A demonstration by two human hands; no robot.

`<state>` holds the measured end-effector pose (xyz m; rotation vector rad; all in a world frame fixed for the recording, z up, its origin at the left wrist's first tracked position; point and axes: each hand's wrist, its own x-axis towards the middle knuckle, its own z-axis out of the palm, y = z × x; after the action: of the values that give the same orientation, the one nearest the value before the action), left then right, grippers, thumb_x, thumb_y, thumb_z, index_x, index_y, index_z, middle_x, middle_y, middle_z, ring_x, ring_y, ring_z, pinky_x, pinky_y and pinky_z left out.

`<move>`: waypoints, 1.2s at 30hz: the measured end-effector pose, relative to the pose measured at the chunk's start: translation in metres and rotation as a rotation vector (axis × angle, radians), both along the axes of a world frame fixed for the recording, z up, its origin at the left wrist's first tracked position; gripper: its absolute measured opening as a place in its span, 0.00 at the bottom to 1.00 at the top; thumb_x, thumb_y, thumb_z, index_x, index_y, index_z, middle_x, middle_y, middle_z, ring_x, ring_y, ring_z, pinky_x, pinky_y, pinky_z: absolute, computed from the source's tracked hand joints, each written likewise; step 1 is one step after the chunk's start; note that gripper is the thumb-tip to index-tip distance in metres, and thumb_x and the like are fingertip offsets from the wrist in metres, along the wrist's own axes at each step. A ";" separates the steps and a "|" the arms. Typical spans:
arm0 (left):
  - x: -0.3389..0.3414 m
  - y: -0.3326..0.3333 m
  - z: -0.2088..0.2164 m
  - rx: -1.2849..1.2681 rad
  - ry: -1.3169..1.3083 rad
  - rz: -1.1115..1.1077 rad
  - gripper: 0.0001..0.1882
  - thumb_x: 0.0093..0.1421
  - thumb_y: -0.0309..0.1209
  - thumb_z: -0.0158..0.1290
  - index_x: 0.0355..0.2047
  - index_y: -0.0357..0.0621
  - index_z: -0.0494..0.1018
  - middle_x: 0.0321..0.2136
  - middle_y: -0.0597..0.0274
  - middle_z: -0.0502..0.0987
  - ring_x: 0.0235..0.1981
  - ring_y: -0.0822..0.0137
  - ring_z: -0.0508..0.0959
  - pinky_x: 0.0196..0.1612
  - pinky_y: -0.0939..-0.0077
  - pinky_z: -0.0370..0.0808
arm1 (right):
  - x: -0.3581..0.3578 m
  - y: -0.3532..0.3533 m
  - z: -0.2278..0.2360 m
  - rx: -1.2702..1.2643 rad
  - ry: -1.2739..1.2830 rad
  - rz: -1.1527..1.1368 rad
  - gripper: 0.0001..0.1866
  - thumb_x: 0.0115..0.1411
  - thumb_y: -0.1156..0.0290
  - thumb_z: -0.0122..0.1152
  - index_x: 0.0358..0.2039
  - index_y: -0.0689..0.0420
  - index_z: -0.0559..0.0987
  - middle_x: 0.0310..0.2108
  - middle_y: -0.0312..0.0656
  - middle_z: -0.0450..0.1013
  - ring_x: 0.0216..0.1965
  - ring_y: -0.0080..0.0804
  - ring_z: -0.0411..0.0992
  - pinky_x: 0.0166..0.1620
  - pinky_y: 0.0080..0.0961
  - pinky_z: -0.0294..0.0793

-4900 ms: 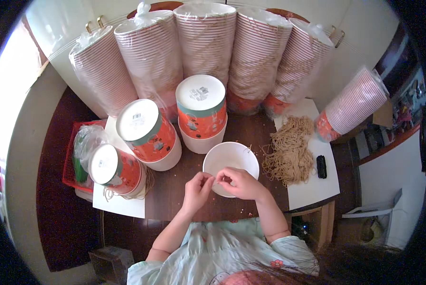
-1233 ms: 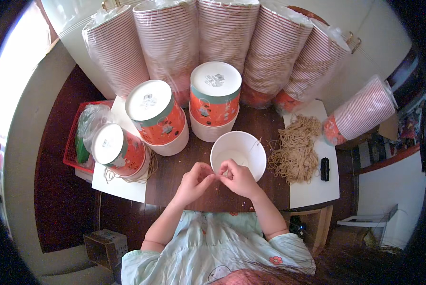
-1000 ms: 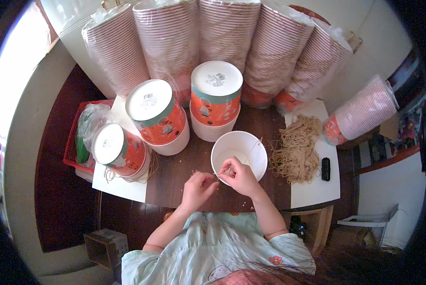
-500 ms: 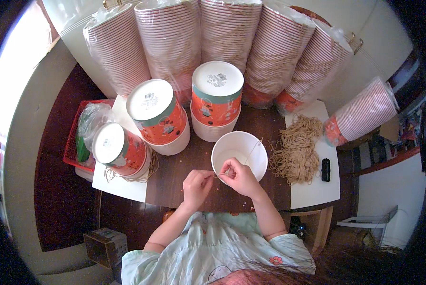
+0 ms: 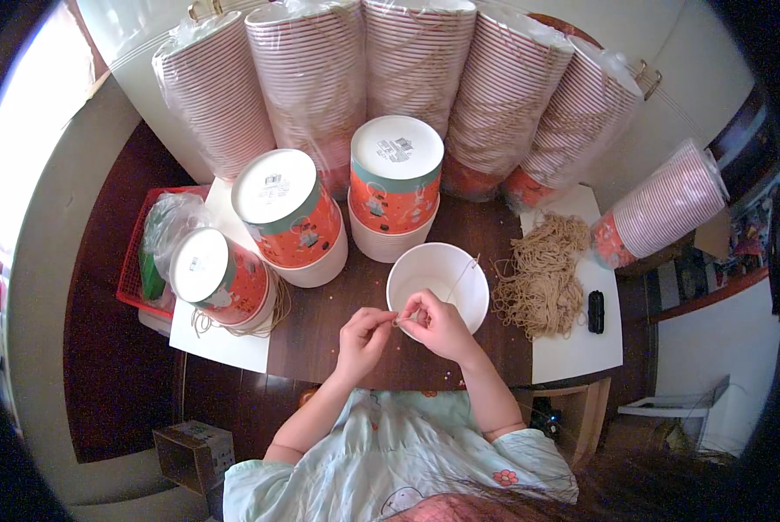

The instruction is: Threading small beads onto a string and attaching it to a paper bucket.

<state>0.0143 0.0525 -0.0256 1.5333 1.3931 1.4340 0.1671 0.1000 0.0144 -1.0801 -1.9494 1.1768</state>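
Note:
A white-lined paper bucket (image 5: 420, 265) stands mouth up in front of me. A thin tan cord (image 5: 465, 277) passes through its far right rim and runs down across the inside toward my hands. At the near left rim, my right hand (image 5: 440, 329) pinches the cord between thumb and fingertips. My left hand (image 5: 364, 341) is just outside the same rim, its thumb and fingertips closed on the cord as well. The fingertips of both hands almost meet there. How the cord lies between them is too small to make out.
Upturned orange-and-green bucket stacks (image 5: 287, 213) stand on the left. Tall plastic-wrapped bucket stacks (image 5: 307, 78) line the back, with another (image 5: 660, 204) at the right. Beside my bucket lie a heap of tan cords (image 5: 546, 278) and a small black object (image 5: 595, 311). A red basket (image 5: 133, 261) sits far left.
My left fingertips have shifted slightly up and toward the right hand, at the bucket's rim. Both hands keep their pinch; the bucket has hardly moved.

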 end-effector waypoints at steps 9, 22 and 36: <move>0.002 -0.003 -0.001 -0.170 -0.082 -0.029 0.06 0.51 0.25 0.53 0.29 0.38 0.74 0.26 0.60 0.73 0.25 0.74 0.71 0.28 0.83 0.68 | -0.001 -0.001 0.004 -0.004 0.006 -0.039 0.10 0.47 0.75 0.60 0.28 0.58 0.67 0.18 0.31 0.65 0.16 0.13 0.60 0.19 0.15 0.59; -0.009 -0.002 0.015 -0.707 -0.903 -0.264 0.06 0.58 0.33 0.47 0.30 0.44 0.70 0.18 0.76 0.67 0.16 0.84 0.61 0.19 0.91 0.56 | 0.003 -0.007 0.020 0.205 -0.032 0.054 0.10 0.45 0.74 0.62 0.30 0.56 0.73 0.21 0.33 0.67 0.19 0.19 0.64 0.21 0.17 0.63; -0.009 -0.002 0.006 -0.208 -0.191 -0.182 0.07 0.52 0.24 0.49 0.32 0.38 0.71 0.25 0.67 0.69 0.24 0.77 0.68 0.25 0.85 0.64 | 0.000 -0.004 0.008 0.223 0.044 -0.001 0.03 0.46 0.77 0.60 0.24 0.59 0.75 0.23 0.38 0.69 0.23 0.28 0.68 0.26 0.21 0.67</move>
<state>0.0056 0.0503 -0.0191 1.3184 1.2145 1.2482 0.1672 0.0957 0.0227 -0.9310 -1.9907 0.9473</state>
